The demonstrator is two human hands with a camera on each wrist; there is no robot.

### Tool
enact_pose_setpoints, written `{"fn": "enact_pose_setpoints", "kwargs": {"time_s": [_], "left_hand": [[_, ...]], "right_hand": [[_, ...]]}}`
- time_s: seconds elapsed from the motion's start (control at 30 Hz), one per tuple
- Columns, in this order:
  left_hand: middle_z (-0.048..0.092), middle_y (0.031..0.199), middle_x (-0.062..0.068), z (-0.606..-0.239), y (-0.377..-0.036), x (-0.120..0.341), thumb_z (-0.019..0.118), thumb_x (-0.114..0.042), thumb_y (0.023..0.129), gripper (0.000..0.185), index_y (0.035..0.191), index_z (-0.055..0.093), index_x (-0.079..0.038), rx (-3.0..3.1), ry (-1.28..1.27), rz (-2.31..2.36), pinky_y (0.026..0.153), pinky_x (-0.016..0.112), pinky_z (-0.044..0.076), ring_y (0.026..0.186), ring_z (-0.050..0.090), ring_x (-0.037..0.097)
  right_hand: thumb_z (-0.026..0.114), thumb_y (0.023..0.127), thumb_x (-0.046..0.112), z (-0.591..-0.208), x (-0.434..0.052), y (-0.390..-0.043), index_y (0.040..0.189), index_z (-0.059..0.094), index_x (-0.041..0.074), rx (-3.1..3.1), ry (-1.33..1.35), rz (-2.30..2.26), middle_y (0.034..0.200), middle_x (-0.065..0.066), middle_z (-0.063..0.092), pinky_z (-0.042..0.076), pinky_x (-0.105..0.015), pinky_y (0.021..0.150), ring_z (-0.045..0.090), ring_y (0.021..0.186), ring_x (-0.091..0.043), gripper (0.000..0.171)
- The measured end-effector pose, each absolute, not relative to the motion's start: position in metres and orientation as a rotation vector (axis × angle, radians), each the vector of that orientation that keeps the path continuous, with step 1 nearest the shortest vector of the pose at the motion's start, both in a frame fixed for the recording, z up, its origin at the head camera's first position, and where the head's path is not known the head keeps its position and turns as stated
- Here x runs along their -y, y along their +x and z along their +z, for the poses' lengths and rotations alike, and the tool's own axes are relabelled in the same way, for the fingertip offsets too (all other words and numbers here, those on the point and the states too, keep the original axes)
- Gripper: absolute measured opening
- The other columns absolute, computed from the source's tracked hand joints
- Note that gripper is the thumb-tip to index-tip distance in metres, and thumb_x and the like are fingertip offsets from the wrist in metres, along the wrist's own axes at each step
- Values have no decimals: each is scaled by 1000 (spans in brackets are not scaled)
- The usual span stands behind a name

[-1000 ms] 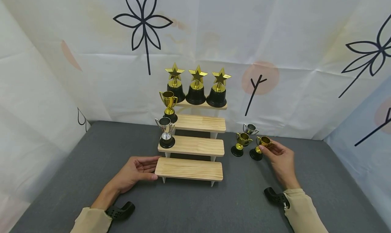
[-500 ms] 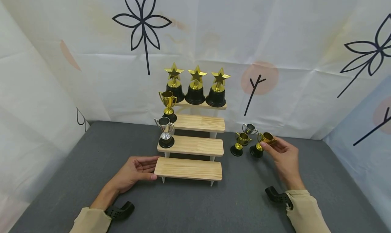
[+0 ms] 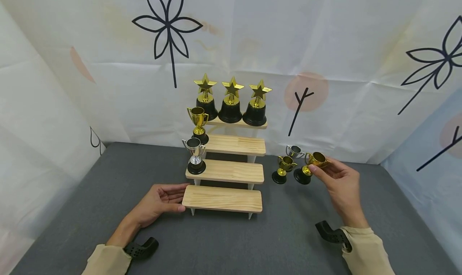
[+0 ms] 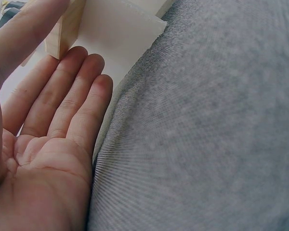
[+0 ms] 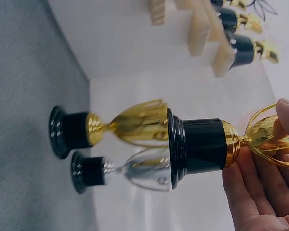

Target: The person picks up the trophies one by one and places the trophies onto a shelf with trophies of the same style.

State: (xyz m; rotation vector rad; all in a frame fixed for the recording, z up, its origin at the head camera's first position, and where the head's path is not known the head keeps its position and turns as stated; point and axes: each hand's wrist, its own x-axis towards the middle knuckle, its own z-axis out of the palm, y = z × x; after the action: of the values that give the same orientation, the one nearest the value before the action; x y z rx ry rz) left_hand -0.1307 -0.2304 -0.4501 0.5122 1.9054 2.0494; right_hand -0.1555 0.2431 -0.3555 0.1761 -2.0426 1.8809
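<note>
My right hand (image 3: 341,185) holds a gold trophy cup (image 3: 317,158) by its bowl, between thumb and fingers. In the right wrist view its black base (image 5: 204,145) points toward the other two cups and partly covers them. Those are a gold trophy cup (image 3: 287,164) and a silver trophy cup (image 3: 294,151), standing upright on the table right of the stepped wooden display stand (image 3: 221,199). My left hand (image 3: 155,205) is at the left end of the stand's lowest board, fingers straight, with fingertips and thumb right at the board's end (image 4: 65,31).
Three gold star trophies (image 3: 231,110) line the stand's top board. Left on the boards below stand a gold cup (image 3: 199,118) and a silver cup (image 3: 195,150). A white printed cloth (image 3: 231,34) hangs behind the grey table (image 3: 231,247).
My right hand has lifted the gold trophy cup slightly and moved a little to the right, with the cup tilting. My left hand stays at the stand.
</note>
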Motion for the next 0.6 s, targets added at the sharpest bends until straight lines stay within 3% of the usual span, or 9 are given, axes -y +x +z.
{"fn": "enact_pose_setpoints", "kwargs": {"time_s": [0.6], "left_hand": [[42,145,39,-449,-131,229,79,6,84,75,144,37,21,-1891,493,2042,102,35,52,124,60,17]], "right_hand": [[73,86,-13,-342,-223,-139,118,67,-14,2049,343,1889,102,-2,74,60,-20,79,71,93,-12,33]]}}
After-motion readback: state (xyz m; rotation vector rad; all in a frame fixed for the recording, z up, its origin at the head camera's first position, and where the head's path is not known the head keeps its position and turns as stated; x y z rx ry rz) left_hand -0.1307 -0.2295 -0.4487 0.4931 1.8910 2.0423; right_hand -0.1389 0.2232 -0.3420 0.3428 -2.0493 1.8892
